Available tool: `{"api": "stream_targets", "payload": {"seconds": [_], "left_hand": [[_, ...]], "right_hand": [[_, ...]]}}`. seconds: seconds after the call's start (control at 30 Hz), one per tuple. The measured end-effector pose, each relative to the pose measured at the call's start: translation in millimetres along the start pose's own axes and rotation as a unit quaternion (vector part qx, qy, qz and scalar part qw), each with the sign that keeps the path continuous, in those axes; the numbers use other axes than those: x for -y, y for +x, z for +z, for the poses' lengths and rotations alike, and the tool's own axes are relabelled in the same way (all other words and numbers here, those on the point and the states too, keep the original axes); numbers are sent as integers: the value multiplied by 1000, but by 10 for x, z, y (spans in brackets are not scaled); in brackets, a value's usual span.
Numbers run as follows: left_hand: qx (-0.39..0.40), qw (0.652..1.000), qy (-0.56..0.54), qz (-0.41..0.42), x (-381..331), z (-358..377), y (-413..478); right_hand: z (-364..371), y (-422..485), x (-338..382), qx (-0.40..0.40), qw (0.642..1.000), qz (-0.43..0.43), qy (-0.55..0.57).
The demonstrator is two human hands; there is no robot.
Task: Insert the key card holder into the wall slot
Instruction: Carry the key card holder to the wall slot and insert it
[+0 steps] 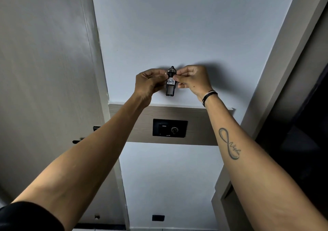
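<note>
Now, holder: key card holder (170, 83) upright against the white wall (177, 26), above the black switch panel (169, 128).
Left hand (148, 83): pinching its left edge.
Right hand (192, 79): pinching its right edge.

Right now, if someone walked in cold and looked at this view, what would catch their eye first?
Both hands meet at the centre against the pale wall, the left hand and right hand pinching a black key card holder whose white label seems to read 407. Directly below, a black wall panel sits on a wood-grain strip, untouched. An infinity-sign tattoo marks the right forearm.
</note>
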State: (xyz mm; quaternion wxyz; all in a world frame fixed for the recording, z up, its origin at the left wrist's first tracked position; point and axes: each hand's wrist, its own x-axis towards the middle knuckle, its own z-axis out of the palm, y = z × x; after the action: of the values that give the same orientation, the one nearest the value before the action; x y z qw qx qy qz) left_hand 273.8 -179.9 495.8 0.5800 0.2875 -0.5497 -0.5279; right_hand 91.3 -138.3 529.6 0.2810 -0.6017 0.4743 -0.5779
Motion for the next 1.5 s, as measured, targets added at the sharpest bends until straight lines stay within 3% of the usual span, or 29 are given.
{"api": "stream_targets", "payload": {"seconds": [0.33, 0.67, 0.93, 1.27, 1.5], "left_hand": [[18, 999, 42, 14, -41, -16, 80], [19, 991, 125, 36, 397, -281, -80], [-11, 968, 245, 59, 848, -453, -305], [-31, 953, 298, 48, 1098, -383, -396], [-34, 921, 381, 70, 1201, -392, -509]], "right_hand": [[-27, 74, -28, 6, 999, -5, -34], [176, -109, -563, 25, 997, 47, -55], [363, -356, -1020, 31, 989, 10, -142], [358, -412, -1239, 2, 970, 4, -242], [402, -536, -1322, 1, 956, 16, -294]]}}
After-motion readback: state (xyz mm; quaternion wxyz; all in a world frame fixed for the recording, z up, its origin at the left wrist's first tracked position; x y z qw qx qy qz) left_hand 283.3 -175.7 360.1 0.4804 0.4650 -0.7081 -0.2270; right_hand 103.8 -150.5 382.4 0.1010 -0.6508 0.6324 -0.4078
